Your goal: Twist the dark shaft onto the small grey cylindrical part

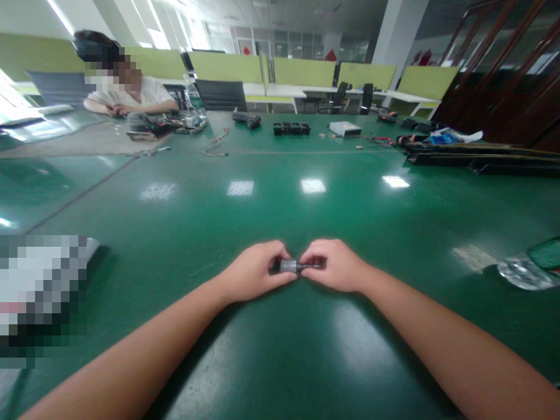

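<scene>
Low over the green table (280, 216), my two hands meet around one small part. It is a short silver-grey metal cylinder (288, 266) with a thin dark shaft (311, 266) running out to the right; its exact kind is too small to make out. My left hand (258, 269) grips the cylinder between thumb and fingers, and a dark end shows inside that grasp. The fingers of my right hand (336, 265) pinch the shaft close beside it. The part lies level, and its right tip is partly covered by my fingers.
To the right lies a clear plastic bottle (527, 271); a blurred-out pale device (39, 286) is at the left. Along the far side are a black slotted block (291, 128), a white box (345, 129), cables and dark bars (481, 158). Another person (131, 96) sits at the far left.
</scene>
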The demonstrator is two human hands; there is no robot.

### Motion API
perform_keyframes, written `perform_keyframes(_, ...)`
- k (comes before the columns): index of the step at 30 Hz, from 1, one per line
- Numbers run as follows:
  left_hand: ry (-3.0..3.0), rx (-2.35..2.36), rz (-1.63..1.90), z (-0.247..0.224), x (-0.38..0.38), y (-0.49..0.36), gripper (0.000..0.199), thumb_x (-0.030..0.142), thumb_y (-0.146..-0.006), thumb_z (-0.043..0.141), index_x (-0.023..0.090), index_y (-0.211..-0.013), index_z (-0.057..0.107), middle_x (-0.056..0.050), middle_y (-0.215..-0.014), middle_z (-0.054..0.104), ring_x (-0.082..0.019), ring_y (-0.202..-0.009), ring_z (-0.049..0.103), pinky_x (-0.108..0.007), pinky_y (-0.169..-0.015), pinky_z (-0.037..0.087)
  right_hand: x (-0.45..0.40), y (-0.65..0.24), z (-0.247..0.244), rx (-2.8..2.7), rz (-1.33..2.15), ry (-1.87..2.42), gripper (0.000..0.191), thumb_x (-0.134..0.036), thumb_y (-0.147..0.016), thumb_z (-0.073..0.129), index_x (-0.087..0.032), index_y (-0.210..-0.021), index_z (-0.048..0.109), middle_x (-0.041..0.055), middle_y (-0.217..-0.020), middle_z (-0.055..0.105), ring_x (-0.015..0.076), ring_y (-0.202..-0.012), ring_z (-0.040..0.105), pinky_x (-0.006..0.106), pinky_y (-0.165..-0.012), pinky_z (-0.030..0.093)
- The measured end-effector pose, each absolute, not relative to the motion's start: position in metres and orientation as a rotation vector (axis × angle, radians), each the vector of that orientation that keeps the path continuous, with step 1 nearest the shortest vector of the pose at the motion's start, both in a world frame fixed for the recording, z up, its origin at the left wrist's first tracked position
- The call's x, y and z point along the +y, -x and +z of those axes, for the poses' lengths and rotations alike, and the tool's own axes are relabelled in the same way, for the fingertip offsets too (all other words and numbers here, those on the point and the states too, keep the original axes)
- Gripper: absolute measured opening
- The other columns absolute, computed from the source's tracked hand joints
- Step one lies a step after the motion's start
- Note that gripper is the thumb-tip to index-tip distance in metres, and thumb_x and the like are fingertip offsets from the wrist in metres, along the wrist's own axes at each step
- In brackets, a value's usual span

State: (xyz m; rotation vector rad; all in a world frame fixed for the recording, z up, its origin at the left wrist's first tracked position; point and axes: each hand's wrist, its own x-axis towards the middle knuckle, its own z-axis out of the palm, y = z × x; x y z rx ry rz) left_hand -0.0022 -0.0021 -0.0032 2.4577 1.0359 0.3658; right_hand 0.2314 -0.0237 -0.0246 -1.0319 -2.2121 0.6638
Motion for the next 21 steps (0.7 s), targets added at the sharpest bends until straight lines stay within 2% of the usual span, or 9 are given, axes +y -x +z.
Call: perform_keyframes(21,-2.457,1.035,0.381,-0.0039,-0.0022,0.0035,0.026,0.043,-0.083,0.070,0.020,-0.093,0.065,0.001,-0.082,0.065,-0.016,-0.070,0.058,-0.026,-0.064,0.040,-0.0241,-0.2361,-0.0230,-2.237,0.667,1.076,0.011,-0.015,-0.077,0.075,-0.018,-0.087,0.075,0.0017,-0.080,0.069,0.0128,-0.070,0.059,0.024,-0.065,0.044)
